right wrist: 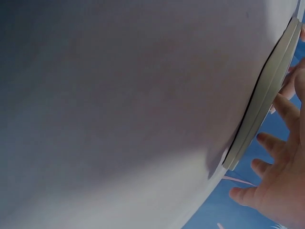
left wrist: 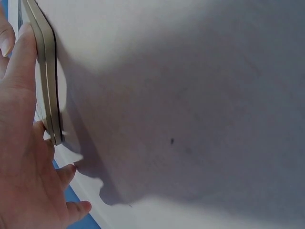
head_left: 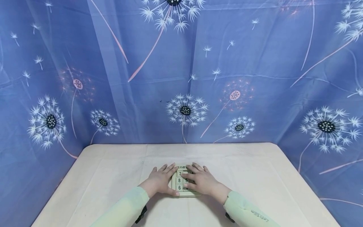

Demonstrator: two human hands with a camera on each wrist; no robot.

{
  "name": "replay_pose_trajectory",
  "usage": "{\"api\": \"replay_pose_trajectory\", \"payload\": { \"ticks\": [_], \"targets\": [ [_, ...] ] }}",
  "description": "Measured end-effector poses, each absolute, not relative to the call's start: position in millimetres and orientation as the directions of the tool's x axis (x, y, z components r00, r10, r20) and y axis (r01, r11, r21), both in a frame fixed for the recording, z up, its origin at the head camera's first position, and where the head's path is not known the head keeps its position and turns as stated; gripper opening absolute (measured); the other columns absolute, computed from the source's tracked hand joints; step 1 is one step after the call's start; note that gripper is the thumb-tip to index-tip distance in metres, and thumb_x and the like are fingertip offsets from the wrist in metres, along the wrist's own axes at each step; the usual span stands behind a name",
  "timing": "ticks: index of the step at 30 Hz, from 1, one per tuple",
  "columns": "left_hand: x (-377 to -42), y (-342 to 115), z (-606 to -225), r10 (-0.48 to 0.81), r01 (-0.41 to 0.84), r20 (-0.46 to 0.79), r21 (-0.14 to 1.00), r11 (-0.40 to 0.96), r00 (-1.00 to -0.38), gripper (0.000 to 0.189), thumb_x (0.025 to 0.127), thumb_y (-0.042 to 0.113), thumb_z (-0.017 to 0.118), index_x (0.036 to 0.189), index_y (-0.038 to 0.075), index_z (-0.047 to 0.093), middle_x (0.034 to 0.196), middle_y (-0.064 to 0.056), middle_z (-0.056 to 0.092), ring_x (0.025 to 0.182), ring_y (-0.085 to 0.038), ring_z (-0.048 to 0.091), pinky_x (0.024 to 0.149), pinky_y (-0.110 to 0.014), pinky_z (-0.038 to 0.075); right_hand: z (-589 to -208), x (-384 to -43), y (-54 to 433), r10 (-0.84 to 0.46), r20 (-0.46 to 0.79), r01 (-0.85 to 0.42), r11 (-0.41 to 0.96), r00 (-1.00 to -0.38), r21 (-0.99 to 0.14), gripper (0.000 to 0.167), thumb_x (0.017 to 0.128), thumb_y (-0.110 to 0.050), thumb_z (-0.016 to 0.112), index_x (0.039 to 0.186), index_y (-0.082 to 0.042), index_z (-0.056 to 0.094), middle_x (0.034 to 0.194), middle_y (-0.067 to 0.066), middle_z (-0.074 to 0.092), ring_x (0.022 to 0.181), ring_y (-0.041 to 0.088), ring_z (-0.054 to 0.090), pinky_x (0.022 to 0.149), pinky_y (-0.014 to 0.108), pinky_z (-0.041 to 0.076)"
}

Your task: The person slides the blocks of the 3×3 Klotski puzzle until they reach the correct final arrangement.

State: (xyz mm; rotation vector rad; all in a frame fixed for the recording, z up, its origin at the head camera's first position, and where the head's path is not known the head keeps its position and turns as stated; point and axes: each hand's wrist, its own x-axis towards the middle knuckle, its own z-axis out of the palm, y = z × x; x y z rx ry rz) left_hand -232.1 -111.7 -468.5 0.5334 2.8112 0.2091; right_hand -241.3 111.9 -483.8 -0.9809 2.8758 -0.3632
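Observation:
A pale yellow-green number sliding puzzle (head_left: 179,181) lies flat on the table, with tiles 7, 8 and 6 showing down its left column. Beside its left edge, my left hand (head_left: 160,181) has its fingers extended, the thumb at the near left corner and the index finger by the far one. My right hand (head_left: 204,182) reaches over the puzzle from the right with spread fingers, hiding much of the middle and right columns. Seen from the left wrist, the thumb (left wrist: 24,57) rests along the puzzle's rim. In the right wrist view, the puzzle's side (right wrist: 262,100) appears edge-on beside the fingers.
The pale cloth-covered table (head_left: 113,170) has rounded far corners. Blue fabric with a dandelion print (head_left: 153,104) hangs behind it and along both sides. Light green sleeves (head_left: 124,206) cover both forearms. Shadows of the arms fall on the tabletop.

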Motion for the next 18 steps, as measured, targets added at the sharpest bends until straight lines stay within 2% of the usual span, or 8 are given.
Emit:
{"api": "replay_pose_trajectory", "payload": {
  "ticks": [18],
  "targets": [
    [-234.8, -112.1, -472.0, 0.377, 0.348, -0.237, 0.156, 0.924, -0.895, 0.111, 0.072, 0.075, 0.077, 0.16, 0.021, 0.036, 0.171, 0.003, 0.03, 0.156, -0.031, 0.035, 0.124, -0.065, 0.031, -481.8, -241.9, 107.9, -0.608, -0.014, -0.586, 0.772, -0.794, -0.246, 0.048, 0.098, -0.05, 0.062, 0.141, -0.027, 0.064, 0.159, 0.012, 0.049, 0.15, 0.045, 0.039, 0.113, 0.077, 0.034]
  ]
}}
